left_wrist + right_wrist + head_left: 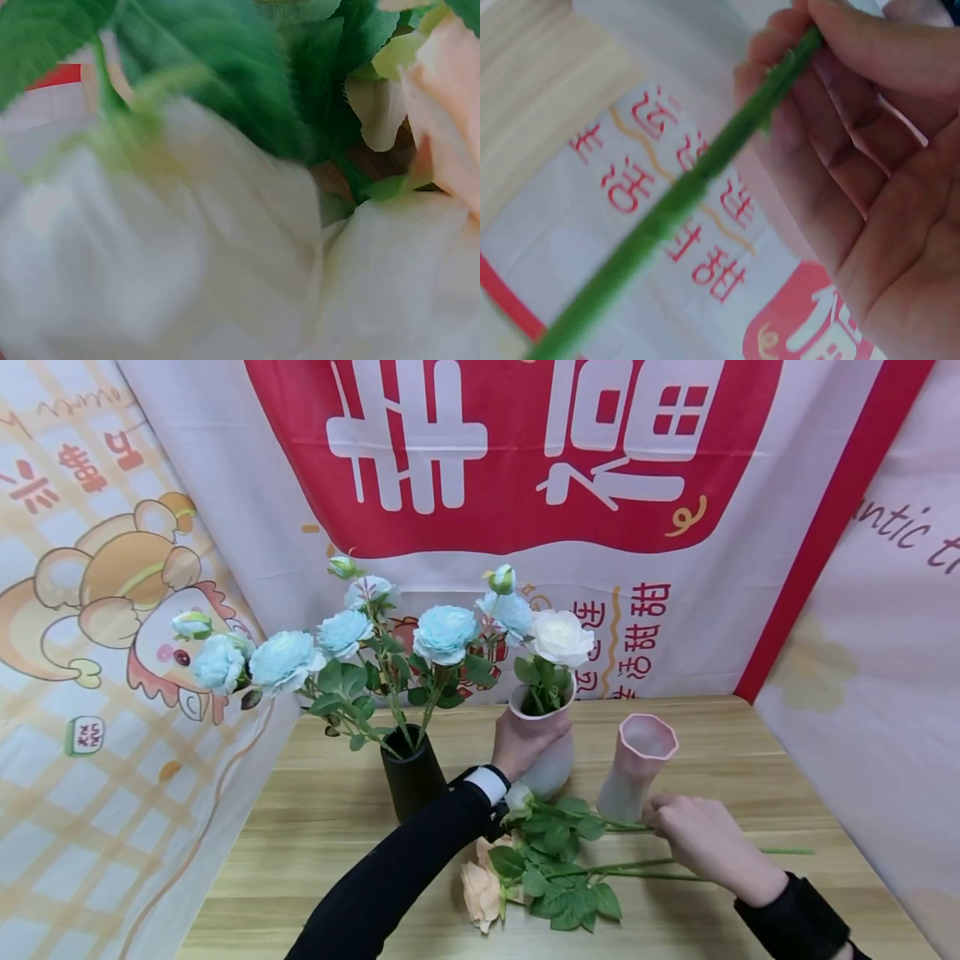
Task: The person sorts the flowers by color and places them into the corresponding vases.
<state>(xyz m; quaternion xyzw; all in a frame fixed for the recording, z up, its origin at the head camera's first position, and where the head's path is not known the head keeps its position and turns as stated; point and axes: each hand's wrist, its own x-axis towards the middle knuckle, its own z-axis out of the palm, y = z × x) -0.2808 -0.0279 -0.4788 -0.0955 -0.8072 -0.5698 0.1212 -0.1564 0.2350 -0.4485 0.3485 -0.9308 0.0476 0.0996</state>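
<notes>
My left hand (pixel 525 743) grips a rounded pale vase (pixel 551 768) around its neck. A white flower (pixel 561 637) with green leaves stands in that vase. Between thumb and fingers, my right hand (pixel 705 843) pinches a green flower stem (pixel 667 202), which fills the right wrist view. In the head view that stem runs left toward leaves (pixel 558 835) and a white bloom (pixel 519 800) under my left wrist. Large white petals (pixel 150 255) blur close to the left wrist camera, beside a peach flower (pixel 450 105).
A black vase (pixel 412 781) with several blue flowers (pixel 446 635) stands at left. The pink-rimmed vase (pixel 637 768) is upright between my hands, farther back. Peach flowers (pixel 480 889) lie on the wooden table (pixel 315 877), stems pointing right. A printed cloth (pixel 525 527) hangs behind.
</notes>
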